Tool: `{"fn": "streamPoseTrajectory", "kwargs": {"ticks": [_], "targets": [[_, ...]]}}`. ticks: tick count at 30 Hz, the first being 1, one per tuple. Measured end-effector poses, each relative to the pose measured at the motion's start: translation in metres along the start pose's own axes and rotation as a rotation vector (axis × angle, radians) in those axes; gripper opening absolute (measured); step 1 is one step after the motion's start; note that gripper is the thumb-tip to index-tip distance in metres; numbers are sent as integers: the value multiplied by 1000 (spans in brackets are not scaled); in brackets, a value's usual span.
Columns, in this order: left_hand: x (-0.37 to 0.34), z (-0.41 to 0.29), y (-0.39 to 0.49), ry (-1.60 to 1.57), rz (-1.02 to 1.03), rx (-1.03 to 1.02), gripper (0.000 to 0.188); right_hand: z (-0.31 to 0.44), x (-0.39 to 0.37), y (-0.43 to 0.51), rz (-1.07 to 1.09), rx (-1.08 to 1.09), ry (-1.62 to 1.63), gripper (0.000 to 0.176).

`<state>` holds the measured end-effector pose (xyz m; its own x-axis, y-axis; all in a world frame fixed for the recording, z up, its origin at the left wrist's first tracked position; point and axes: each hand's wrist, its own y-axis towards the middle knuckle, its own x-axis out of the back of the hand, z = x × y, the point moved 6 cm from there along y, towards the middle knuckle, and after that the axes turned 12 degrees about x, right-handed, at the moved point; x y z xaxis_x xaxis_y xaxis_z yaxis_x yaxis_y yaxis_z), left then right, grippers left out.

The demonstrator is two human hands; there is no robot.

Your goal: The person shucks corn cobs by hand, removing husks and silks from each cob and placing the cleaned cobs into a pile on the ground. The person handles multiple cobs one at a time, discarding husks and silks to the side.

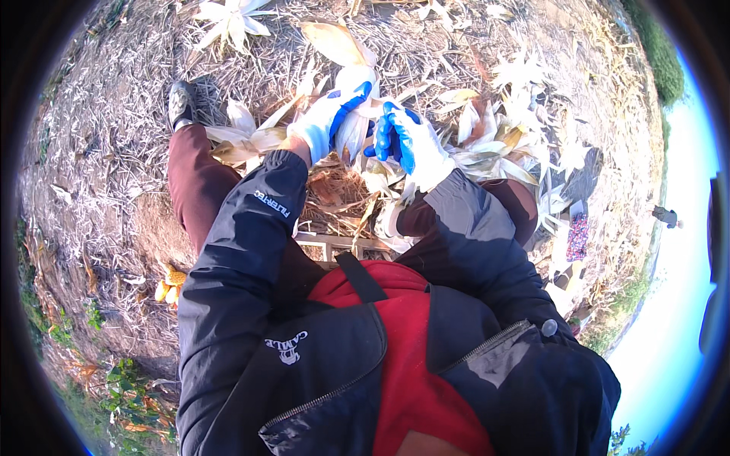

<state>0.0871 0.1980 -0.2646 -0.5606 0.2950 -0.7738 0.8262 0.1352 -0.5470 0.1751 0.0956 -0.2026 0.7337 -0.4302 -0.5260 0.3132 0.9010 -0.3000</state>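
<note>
My left hand (340,117), in a white glove with blue-coated fingers, grips an ear of corn in pale husk (352,134). Dry husk leaves (333,43) fan out beyond that hand, away from me. Close on the right is my right hand (402,139), gloved alike, its fingers curled beside the ear. A thin husk strip seems to reach its index finger, but whether the fingers pinch it is unclear. Below both hands, brown corn silk (336,185) and loose leaves lie between my legs. Any kernels on the held ear are hidden.
Peeled husks lie at left (245,137) and in a heap at right (490,142). Several yellow corn cobs (172,283) rest by my left thigh. A wooden slatted frame (328,245) is beneath me. Straw covers the soil. Another person (665,216) stands far right.
</note>
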Motion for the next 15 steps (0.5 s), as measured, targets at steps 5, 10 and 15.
{"fn": "streamPoseTrajectory", "kwargs": {"ticks": [5, 10, 15], "targets": [[-11, 6, -11, 153, -54, 195, 57, 24, 39, 38, -88, 23, 115, 30], [-28, -2, -23, 176, 30, 117, 54, 72, 82, 75, -341, 194, 115, 43], [-24, -1, -15, 115, 2, 161, 60, 78, 102, 91, -502, 242, 349, 47]]}}
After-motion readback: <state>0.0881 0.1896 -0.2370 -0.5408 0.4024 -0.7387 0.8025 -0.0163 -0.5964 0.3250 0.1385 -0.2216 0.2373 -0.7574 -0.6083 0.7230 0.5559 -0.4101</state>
